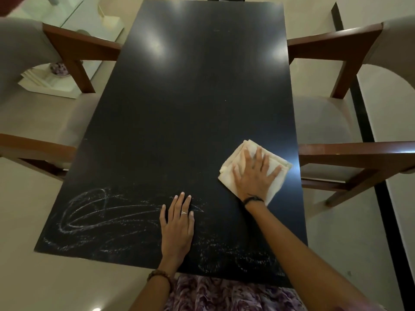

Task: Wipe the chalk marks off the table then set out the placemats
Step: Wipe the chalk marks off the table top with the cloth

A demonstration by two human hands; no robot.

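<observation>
The wiping step is in hand. The right hand (254,173) presses spread, straight fingers on a folded cream cloth (253,167) at the right side of the long black table (190,97). The left hand (177,223) rests flat, fingers straight, among white chalk scribbles (89,212) along the near edge — the cloth probably must sweep there next. No placemats in view.

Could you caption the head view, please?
Right hand presses cloth on black table; chalk marks remain.
</observation>
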